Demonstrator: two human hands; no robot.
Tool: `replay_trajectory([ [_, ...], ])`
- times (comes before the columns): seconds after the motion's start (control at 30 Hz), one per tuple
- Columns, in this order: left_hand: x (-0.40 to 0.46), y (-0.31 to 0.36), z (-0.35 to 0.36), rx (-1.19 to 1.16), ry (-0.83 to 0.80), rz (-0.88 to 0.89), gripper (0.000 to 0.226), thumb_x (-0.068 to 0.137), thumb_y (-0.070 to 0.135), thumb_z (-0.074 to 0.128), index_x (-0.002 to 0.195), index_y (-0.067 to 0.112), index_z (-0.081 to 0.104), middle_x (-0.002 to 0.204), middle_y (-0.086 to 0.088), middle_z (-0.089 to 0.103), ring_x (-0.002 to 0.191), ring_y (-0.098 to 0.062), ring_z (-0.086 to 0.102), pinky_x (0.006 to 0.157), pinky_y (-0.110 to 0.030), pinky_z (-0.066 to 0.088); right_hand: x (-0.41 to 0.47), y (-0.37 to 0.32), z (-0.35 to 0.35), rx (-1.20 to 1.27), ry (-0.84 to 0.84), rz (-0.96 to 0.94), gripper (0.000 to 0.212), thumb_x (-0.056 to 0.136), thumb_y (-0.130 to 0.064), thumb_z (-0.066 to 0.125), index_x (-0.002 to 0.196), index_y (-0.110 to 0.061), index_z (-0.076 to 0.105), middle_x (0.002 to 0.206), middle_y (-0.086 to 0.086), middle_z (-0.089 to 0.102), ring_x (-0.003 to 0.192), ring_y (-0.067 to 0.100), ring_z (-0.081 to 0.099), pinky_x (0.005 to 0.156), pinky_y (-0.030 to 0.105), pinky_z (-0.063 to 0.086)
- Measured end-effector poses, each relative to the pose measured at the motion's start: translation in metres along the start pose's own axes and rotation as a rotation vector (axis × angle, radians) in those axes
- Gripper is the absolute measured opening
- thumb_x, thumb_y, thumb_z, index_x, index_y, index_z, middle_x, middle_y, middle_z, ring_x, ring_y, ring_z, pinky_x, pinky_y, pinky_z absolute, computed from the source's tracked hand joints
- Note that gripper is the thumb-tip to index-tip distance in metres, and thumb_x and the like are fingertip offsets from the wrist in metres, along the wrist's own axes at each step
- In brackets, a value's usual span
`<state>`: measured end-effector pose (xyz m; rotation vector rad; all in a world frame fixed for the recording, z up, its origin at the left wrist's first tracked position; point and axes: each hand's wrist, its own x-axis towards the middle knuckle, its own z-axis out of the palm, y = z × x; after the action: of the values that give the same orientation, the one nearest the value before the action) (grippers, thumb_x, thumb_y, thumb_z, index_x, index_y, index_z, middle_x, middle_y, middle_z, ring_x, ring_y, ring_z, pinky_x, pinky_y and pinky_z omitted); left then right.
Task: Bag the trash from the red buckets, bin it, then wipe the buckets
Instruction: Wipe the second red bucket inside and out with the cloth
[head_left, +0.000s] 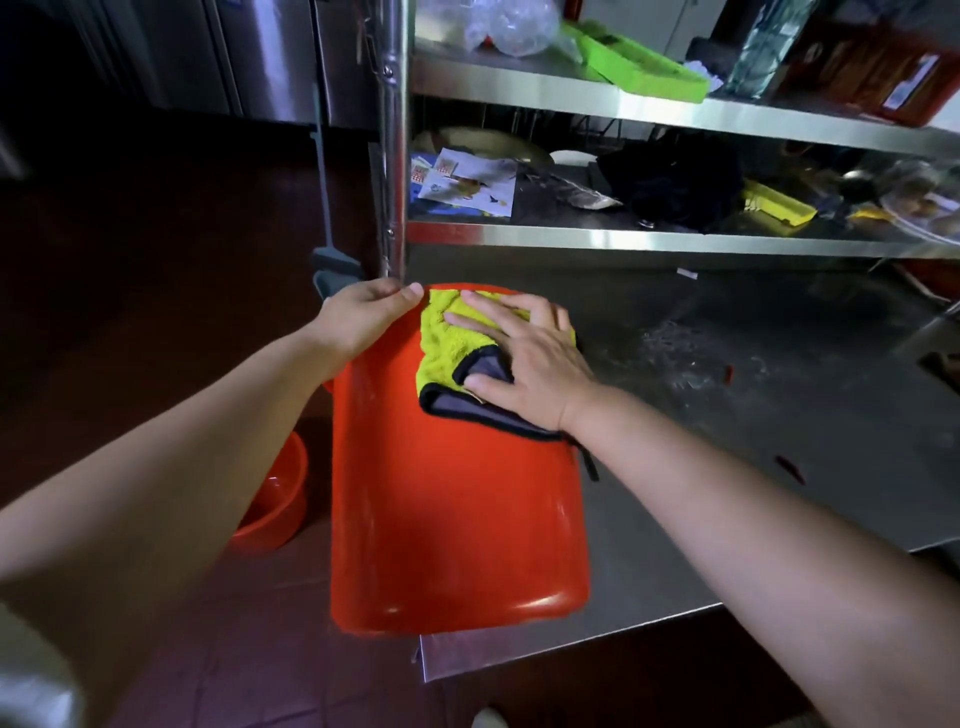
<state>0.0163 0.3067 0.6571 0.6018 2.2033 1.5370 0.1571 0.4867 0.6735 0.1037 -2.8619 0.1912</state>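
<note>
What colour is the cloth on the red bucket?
Yellow-green cloth, grey underside with black edging; head view.

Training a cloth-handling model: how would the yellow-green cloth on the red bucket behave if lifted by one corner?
The cloth would probably droop limply: it already lies folded and creased under the right hand. Its fluffy pile suggests it is light and easy to grip on the glossy red bucket.
</note>
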Motion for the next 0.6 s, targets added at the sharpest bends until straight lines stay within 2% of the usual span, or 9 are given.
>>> replay_trajectory([
  [0.1, -0.002, 0.003, -0.003, -0.006, 0.01, 0.011, 0.015, 0.091, 0.04, 0.057, 0.091, 0.028, 0.067, 0.102, 0.006, 0.068, 0.098, -0.009, 0.061, 0.082, -0.016, 0.049, -0.006, -0.01, 0.006, 0.004, -0.002, 0.014, 0.066, 0.079, -0.063, 0.045, 0.139, -0.056, 0.021, 0.154, -0.025, 0.015, 0.137, 0.018, 0.02, 0.106, 0.048, 0.023],
  [0.13, -0.002, 0.008, -0.002, 0.03, 0.019, 0.03, 0.012, 0.093, 0.033, 0.055, 0.087, 0.028, 0.064, 0.098, 0.007, 0.066, 0.096, -0.009, 0.059, 0.076, -0.013, 0.047, -0.012, -0.014, 0.007, 0.003, -0.013, 0.015, 0.066, 0.078, -0.064, 0.044, 0.139, -0.057, 0.021, 0.154, -0.025, 0.012, 0.139, 0.018, 0.016, 0.108, 0.049, 0.02],
  [0.2, 0.002, 0.022, 0.004, 0.247, 0.044, 0.1, 0.015, 0.094, 0.03, 0.049, 0.09, 0.028, 0.064, 0.102, 0.001, 0.062, 0.101, -0.015, 0.055, 0.079, -0.019, 0.039, -0.029, -0.024, 0.008, -0.01, -0.045, -0.014, 0.068, 0.076, -0.065, 0.042, 0.14, -0.055, 0.023, 0.156, -0.023, 0.009, 0.144, 0.021, 0.004, 0.113, 0.052, 0.011],
  [0.23, 0.005, 0.03, 0.01, 0.387, 0.047, 0.137, 0.021, 0.092, 0.037, 0.048, 0.097, 0.027, 0.065, 0.108, -0.001, 0.063, 0.106, -0.018, 0.055, 0.082, -0.023, 0.037, -0.04, -0.031, 0.008, -0.027, -0.06, -0.054, 0.069, 0.075, -0.065, 0.042, 0.14, -0.052, 0.026, 0.157, -0.02, 0.01, 0.146, 0.023, 0.0, 0.114, 0.054, 0.005],
  [0.3, 0.008, 0.045, 0.022, 0.617, 0.029, 0.162, 0.045, 0.084, 0.06, 0.047, 0.108, 0.026, 0.065, 0.114, -0.001, 0.065, 0.111, -0.022, 0.056, 0.083, -0.028, 0.036, -0.065, -0.047, 0.009, -0.057, -0.075, -0.151, 0.071, 0.072, -0.066, 0.044, 0.14, -0.046, 0.034, 0.157, -0.013, 0.016, 0.146, 0.03, -0.001, 0.114, 0.059, 0.0],
  [0.37, 0.01, 0.051, 0.03, 0.718, 0.042, 0.113, 0.063, 0.078, 0.074, 0.044, 0.114, 0.025, 0.064, 0.119, -0.003, 0.064, 0.114, -0.025, 0.056, 0.084, -0.03, 0.038, -0.09, -0.064, 0.012, -0.092, -0.082, -0.224, 0.076, 0.069, -0.071, 0.046, 0.139, -0.042, 0.037, 0.157, -0.009, 0.02, 0.146, 0.034, 0.0, 0.112, 0.062, -0.001],
  [0.43, 0.01, 0.049, 0.032, 0.658, 0.049, 0.063, 0.068, 0.076, 0.076, 0.046, 0.115, 0.024, 0.064, 0.122, -0.003, 0.063, 0.115, -0.024, 0.056, 0.089, -0.029, 0.041, -0.111, -0.075, 0.014, -0.143, -0.091, -0.269, 0.081, 0.071, -0.077, 0.046, 0.141, -0.039, 0.034, 0.157, -0.006, 0.019, 0.145, 0.037, 0.001, 0.111, 0.066, 0.0],
  [0.5, 0.008, 0.046, 0.031, 0.499, 0.014, 0.033, 0.069, 0.075, 0.073, 0.052, 0.117, 0.019, 0.064, 0.124, -0.004, 0.062, 0.115, -0.023, 0.058, 0.099, -0.032, 0.043, -0.122, -0.083, 0.012, -0.168, -0.094, -0.273, 0.081, 0.073, -0.077, 0.047, 0.141, -0.037, 0.034, 0.157, -0.005, 0.02, 0.145, 0.037, 0.002, 0.109, 0.068, 0.002],
  [0.6, 0.003, 0.04, 0.035, 0.261, -0.063, 0.014, 0.062, 0.078, 0.064, 0.059, 0.115, 0.015, 0.064, 0.12, -0.004, 0.064, 0.109, -0.019, 0.06, 0.1, -0.033, 0.045, -0.126, -0.087, 0.005, -0.145, -0.077, -0.241, 0.07, 0.074, -0.066, 0.05, 0.137, -0.036, 0.042, 0.154, -0.007, 0.028, 0.146, 0.032, 0.005, 0.109, 0.067, 0.001],
])
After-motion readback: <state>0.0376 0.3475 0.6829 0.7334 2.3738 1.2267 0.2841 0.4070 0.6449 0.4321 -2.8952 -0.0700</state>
